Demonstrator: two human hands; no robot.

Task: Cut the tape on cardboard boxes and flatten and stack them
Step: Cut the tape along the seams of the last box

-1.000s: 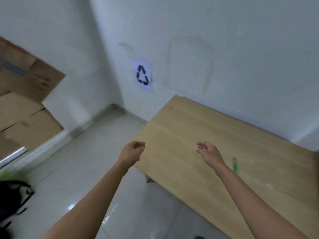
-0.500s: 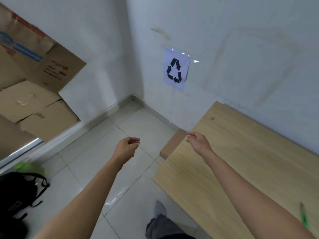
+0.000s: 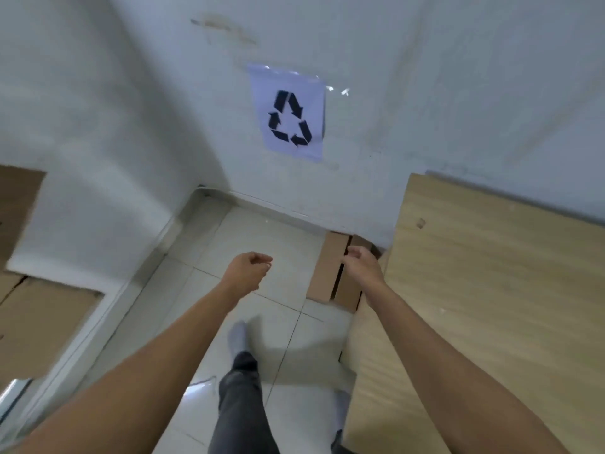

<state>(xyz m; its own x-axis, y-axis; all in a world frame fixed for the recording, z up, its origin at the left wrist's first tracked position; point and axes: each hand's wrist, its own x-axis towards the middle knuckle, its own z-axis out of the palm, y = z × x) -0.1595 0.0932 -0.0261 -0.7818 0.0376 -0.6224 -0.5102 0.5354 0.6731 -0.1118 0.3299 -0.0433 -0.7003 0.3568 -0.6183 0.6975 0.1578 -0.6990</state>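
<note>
The left hand (image 3: 247,271) and right hand (image 3: 360,267) reach out over the floor (image 3: 262,237), fingers loosely curled, holding nothing. Just beyond the right hand, cardboard (image 3: 324,273), perhaps a box's two flaps, lies on the floor against the table's (image 3: 474,290) left edge, near the far wall. More boxes (image 3: 42,322) stand at the left. A recycling sign (image 3: 289,113) hangs on the wall.

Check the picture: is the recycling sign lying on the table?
No, the recycling sign is stuck on the wall, above and left of the table.
</note>
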